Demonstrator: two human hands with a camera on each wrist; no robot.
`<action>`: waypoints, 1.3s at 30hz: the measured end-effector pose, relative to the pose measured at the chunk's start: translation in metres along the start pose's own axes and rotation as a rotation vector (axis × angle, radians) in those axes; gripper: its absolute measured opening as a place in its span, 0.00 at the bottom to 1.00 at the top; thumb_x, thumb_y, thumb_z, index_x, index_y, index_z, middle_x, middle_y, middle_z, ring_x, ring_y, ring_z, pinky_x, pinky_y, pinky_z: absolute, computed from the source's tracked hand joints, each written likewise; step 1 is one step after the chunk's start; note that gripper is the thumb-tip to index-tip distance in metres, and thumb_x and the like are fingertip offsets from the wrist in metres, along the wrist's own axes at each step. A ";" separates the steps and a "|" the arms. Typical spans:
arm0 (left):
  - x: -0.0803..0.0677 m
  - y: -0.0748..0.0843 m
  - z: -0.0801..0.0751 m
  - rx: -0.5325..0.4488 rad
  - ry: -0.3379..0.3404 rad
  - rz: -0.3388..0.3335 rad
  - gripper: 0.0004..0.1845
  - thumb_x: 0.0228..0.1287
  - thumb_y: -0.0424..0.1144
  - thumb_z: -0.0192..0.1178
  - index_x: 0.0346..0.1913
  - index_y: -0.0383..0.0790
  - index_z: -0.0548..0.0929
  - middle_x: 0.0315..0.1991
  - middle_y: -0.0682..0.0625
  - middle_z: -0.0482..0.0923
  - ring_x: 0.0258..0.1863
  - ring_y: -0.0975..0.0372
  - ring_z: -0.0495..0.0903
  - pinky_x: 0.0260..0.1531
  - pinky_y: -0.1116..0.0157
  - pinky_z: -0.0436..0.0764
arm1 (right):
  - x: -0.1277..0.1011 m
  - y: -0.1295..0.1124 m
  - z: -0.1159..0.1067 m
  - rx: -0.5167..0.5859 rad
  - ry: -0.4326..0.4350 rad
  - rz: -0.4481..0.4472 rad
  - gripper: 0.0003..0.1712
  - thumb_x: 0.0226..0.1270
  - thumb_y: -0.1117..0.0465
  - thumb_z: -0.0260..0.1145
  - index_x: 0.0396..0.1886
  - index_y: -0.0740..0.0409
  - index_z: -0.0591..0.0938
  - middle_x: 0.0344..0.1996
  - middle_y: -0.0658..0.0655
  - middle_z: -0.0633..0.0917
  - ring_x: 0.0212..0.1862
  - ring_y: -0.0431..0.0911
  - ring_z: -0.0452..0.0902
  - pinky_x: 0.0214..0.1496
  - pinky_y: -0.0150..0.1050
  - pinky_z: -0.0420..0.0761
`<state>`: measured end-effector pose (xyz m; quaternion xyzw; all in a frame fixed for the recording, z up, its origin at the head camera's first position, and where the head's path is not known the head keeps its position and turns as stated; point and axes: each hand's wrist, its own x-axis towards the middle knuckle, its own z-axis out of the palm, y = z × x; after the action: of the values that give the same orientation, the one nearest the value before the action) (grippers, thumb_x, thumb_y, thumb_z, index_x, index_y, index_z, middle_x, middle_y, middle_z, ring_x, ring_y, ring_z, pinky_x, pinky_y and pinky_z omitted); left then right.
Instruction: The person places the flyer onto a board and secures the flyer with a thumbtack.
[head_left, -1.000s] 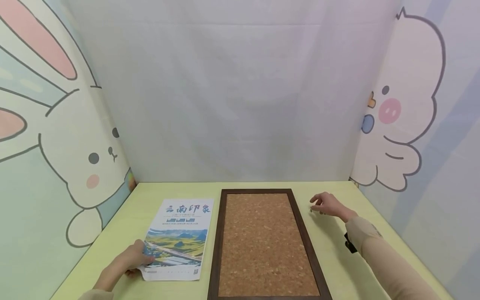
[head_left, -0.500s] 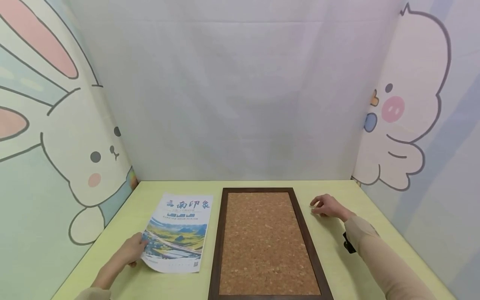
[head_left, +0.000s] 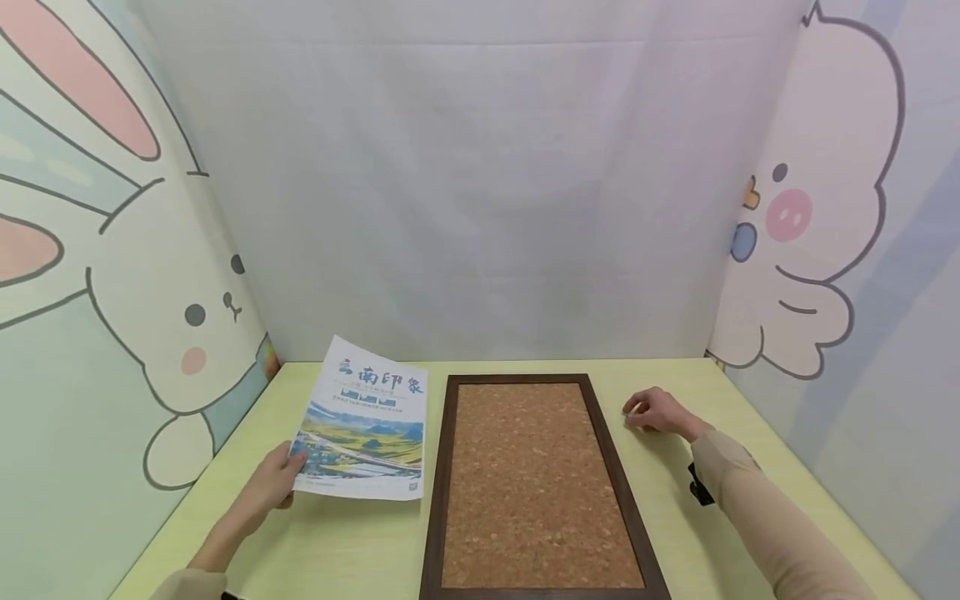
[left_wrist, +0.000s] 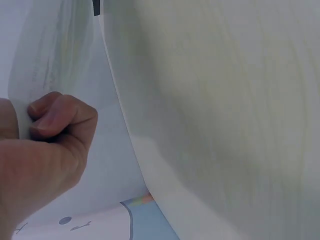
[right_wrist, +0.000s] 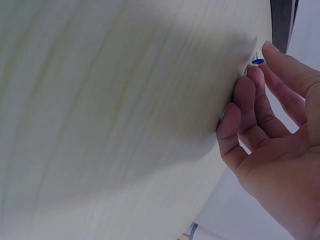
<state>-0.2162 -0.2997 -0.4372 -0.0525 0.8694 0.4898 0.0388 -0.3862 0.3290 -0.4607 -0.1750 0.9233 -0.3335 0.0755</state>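
Note:
Between thumb and fingers, my left hand (head_left: 272, 482) pinches the left edge of a printed poster (head_left: 366, 425) with a mountain landscape. The sheet is lifted and tilted, its shadow on the table beneath. In the left wrist view, the curled fingers (left_wrist: 75, 115) press the paper's edge. On the other side, my right hand (head_left: 660, 410) is low at the tabletop, fingers bent loosely. Right at its fingertips in the right wrist view is a blue thumbtack (right_wrist: 258, 61), pin upward, with the thumb slightly apart from it. A cork board (head_left: 540, 483) in a dark wooden frame lies between the hands.
The pale yellow table (head_left: 360, 550) ends at a grey-white cloth backdrop (head_left: 480, 208). Printed side panels show a rabbit (head_left: 165, 333) on the left and a white chick (head_left: 817, 167) on the right. A black strap item (head_left: 701, 485) is at the right wrist.
My left hand has raised the poster from the table and moved it slightly up and away; the sheet's far edge is now higher. The right hand stays almost in place, its fingers slightly lower.

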 end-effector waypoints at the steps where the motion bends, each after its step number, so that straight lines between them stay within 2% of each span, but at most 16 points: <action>1: 0.000 0.002 0.001 -0.014 0.001 -0.002 0.22 0.79 0.37 0.35 0.67 0.25 0.60 0.32 0.47 0.81 0.14 0.67 0.60 0.14 0.71 0.63 | 0.000 0.000 0.000 0.003 0.002 0.003 0.11 0.60 0.65 0.68 0.40 0.69 0.84 0.24 0.58 0.85 0.22 0.40 0.75 0.24 0.33 0.74; 7: 0.000 0.014 0.010 -0.095 -0.003 0.010 0.22 0.80 0.39 0.35 0.66 0.27 0.60 0.33 0.47 0.82 0.15 0.66 0.60 0.15 0.71 0.62 | 0.001 0.002 0.001 0.004 0.003 0.011 0.11 0.59 0.66 0.69 0.40 0.69 0.84 0.24 0.56 0.85 0.24 0.42 0.76 0.24 0.33 0.74; 10: -0.001 0.022 0.019 -0.112 0.006 0.009 0.21 0.79 0.39 0.35 0.66 0.28 0.61 0.33 0.47 0.82 0.15 0.66 0.60 0.15 0.71 0.62 | 0.001 0.003 0.000 0.005 0.002 0.033 0.11 0.59 0.65 0.69 0.39 0.68 0.84 0.24 0.55 0.85 0.24 0.41 0.75 0.25 0.33 0.74; 17: -0.001 0.039 0.042 -0.140 0.021 0.006 0.19 0.79 0.37 0.35 0.64 0.30 0.62 0.31 0.47 0.82 0.14 0.66 0.60 0.14 0.72 0.61 | 0.002 0.004 -0.001 -0.002 -0.005 0.019 0.12 0.58 0.66 0.69 0.40 0.70 0.84 0.25 0.56 0.84 0.24 0.41 0.75 0.25 0.33 0.75; 30: -0.003 0.054 0.081 -0.172 0.044 0.022 0.18 0.78 0.36 0.36 0.62 0.29 0.65 0.28 0.47 0.81 0.13 0.66 0.61 0.13 0.73 0.61 | 0.001 0.005 0.002 0.011 0.015 -0.005 0.11 0.57 0.66 0.70 0.38 0.69 0.84 0.23 0.54 0.84 0.23 0.39 0.74 0.23 0.32 0.74; 39: -0.006 0.068 0.108 -0.232 0.022 0.048 0.17 0.77 0.35 0.38 0.60 0.29 0.68 0.30 0.45 0.84 0.13 0.65 0.60 0.12 0.73 0.59 | 0.001 0.004 0.003 0.017 0.019 -0.007 0.11 0.57 0.67 0.70 0.38 0.70 0.84 0.23 0.57 0.84 0.22 0.39 0.74 0.23 0.32 0.73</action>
<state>-0.2171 -0.1719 -0.4345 -0.0411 0.8081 0.5874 0.0112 -0.3875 0.3297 -0.4653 -0.1742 0.9205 -0.3433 0.0674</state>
